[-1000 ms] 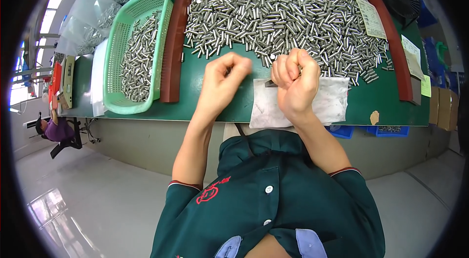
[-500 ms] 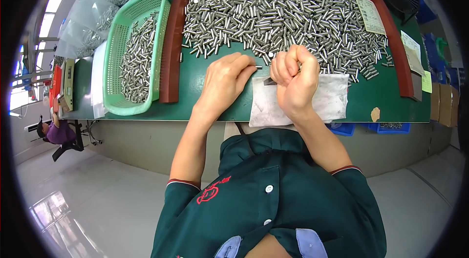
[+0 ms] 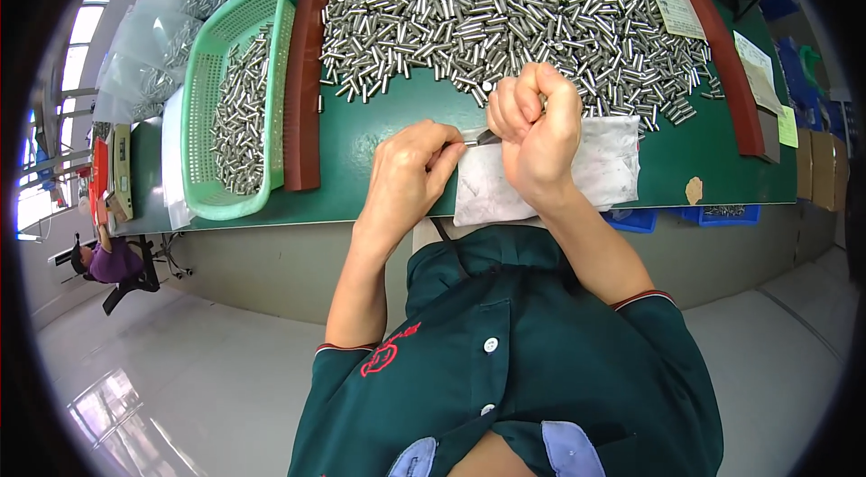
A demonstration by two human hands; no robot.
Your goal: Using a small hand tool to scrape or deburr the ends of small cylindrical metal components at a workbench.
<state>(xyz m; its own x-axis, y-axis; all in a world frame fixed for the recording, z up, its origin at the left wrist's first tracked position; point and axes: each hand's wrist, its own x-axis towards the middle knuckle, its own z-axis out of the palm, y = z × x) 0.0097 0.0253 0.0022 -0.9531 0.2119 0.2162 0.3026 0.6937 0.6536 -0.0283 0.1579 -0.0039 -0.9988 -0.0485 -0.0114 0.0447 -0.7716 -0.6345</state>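
Two hands: left hand (image 3: 410, 175), right hand (image 3: 534, 129), one pin (image 3: 478, 139).

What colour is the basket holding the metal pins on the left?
Light green, a mesh-walled plastic basket; shows in the head view.

Bare green table (image 3: 379, 161) strip open at 9 o'clock of hands (image 3: 478, 148). Passage at 12 o'clock blocked by heap of metal pins (image 3: 505, 8). Brown rim (image 3: 305, 71) and green basket (image 3: 203, 98) set further at 9 o'clock. White cloth (image 3: 613, 166) spread at 3 o'clock.
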